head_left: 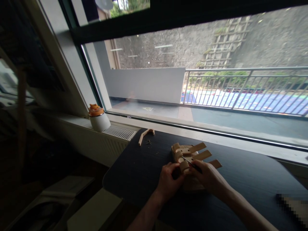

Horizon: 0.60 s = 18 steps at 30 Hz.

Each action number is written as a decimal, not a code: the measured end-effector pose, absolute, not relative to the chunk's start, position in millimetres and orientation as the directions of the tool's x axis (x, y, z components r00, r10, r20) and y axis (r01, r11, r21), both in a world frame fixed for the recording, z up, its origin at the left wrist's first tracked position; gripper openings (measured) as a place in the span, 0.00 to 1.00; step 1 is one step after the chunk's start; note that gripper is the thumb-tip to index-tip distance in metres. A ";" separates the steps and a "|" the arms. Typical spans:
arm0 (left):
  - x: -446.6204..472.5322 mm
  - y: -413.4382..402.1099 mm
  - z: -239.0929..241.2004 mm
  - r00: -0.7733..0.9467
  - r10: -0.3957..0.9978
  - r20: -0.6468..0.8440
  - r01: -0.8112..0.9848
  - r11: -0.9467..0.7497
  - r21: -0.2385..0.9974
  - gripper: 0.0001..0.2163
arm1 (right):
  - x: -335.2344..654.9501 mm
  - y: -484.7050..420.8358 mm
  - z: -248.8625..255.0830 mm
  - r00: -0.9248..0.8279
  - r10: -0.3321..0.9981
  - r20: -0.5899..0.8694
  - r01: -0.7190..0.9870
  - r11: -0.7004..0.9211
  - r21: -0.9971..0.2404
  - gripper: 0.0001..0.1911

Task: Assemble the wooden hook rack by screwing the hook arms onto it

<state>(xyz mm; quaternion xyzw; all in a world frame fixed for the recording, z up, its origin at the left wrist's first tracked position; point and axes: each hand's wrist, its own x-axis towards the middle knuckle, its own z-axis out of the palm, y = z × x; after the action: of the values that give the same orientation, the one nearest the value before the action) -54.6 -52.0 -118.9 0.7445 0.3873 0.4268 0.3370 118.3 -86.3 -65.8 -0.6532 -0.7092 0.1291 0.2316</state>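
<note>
A wooden model (190, 155) made of several light slats and rounded blocks lies on the dark table (144, 170) in front of me. My left hand (169, 181) is closed on the near left block of the model. In my right hand (209, 178), fingers pinched, is a thin dark tool (191, 163) whose tip rests on the model's top. A loose curved wooden piece (145, 134) lies at the table's far left corner, with small bits beside it.
A white cup with an orange lid (98, 118) stands on the sill by a radiator grille (117, 131). A large window runs behind the table, with a balcony railing outside. A pixelated patch (292, 205) sits at the table's right edge. Pale boards (93, 211) lie on the floor to the left.
</note>
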 end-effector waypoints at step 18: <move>-56.8 -107.2 -100.1 0.192 0.650 0.736 0.520 -0.703 0.485 0.08 | 151.4 -107.3 -32.7 0.012 0.985 0.173 0.899 0.065 -0.433 0.17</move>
<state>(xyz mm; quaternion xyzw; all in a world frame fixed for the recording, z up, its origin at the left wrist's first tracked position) -56.8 -107.2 -100.1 0.7694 0.3801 0.5095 0.0635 151.4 -107.3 -32.7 -0.6767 -0.6960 0.0978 0.2192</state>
